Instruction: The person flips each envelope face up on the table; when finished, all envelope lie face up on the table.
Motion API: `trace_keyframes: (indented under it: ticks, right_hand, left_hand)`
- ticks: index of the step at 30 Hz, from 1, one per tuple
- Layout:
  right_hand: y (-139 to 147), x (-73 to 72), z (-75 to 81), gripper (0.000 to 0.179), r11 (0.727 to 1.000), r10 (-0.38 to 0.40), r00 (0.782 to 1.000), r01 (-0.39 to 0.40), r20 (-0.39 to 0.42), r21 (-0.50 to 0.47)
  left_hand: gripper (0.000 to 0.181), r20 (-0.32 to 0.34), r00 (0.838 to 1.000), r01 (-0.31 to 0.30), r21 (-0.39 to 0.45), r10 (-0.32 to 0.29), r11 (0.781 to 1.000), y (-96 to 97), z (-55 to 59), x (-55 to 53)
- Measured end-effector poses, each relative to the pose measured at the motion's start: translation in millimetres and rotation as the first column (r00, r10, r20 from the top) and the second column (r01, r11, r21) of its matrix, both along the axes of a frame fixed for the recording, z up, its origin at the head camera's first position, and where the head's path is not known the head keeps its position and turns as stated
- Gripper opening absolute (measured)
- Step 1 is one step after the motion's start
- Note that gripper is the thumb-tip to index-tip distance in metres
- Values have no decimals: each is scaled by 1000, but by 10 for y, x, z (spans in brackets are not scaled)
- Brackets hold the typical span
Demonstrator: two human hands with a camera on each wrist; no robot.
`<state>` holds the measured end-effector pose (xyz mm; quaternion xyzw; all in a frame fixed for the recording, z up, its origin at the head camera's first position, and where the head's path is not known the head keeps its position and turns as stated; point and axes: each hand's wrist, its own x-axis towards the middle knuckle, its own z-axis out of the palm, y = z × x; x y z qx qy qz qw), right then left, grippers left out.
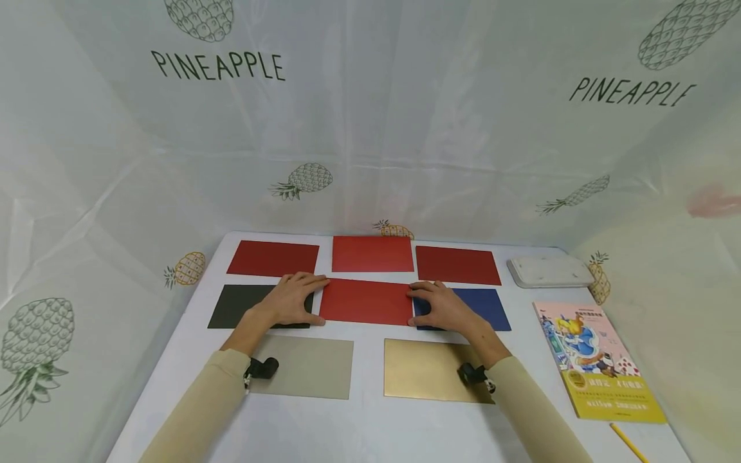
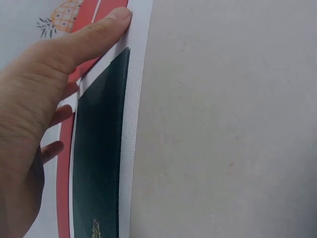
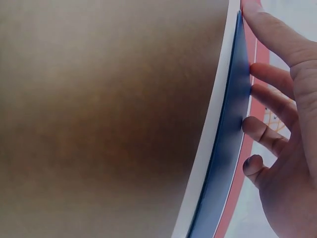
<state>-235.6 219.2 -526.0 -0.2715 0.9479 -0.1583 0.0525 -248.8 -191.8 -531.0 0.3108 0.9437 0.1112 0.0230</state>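
A bright red rectangular card (image 1: 366, 301) lies flat in the middle row on the white table. My left hand (image 1: 293, 299) touches its left edge, thumb near the lower corner and fingers at the upper one, over a dark green card (image 1: 237, 307). At the opposite edge rests my right hand (image 1: 441, 305), thumb and fingers spread, partly covering a blue card (image 1: 483, 307). In the left wrist view, the green card (image 2: 101, 148) carries a small gold print. The right wrist view shows the right hand's fingers (image 3: 270, 74) extended beside the blue card (image 3: 225, 144).
Behind lie a dark red card (image 1: 274, 258), a bright red one (image 1: 373, 254) and another dark red one (image 1: 458, 265). In front are a grey-beige card (image 1: 315, 370) and a gold card (image 1: 425, 370). At right: a white case (image 1: 550, 271), a picture book (image 1: 599, 360) and a yellow pencil (image 1: 628, 442).
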Motion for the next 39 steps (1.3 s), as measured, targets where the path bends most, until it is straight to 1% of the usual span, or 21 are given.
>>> trace_keyframes:
  ticks: [5,10,15,20,27,33,39]
  right_hand:
    - [7,-5,-3,78,1000,-8,1000,8,10,4]
    - [7,-7,-10,83,1000,-7,1000,7,15,15]
    - [5,4,0,82,1000,-7,1000,7,15,6]
    - [2,7,-1,81,1000,-6,1000,6,11,5]
    - [9,26,2,81,1000,-5,1000,5,11,-4]
    - [10,38,7,80,1000,-1,1000,1,14,4]
    - [-4,43,15,82,1000,0,1000,0,9,5]
  left_hand:
    - [101,5,1000,-2,1,2,1000,10,30,10]
    - [100,1,1000,-4,3,4,1000,9,29,14]
    - [100,3,1000,0,13,0,1000,0,15,2]
    - [101,19,1000,9,33,-10,999,-10,9,5]
    - [103,54,998,9,51,-12,999,-16,43,38]
    - [100,37,999,19,55,-21,998,-25,34,68]
    - [100,26,999,21,51,-22,999,-40,18,67]
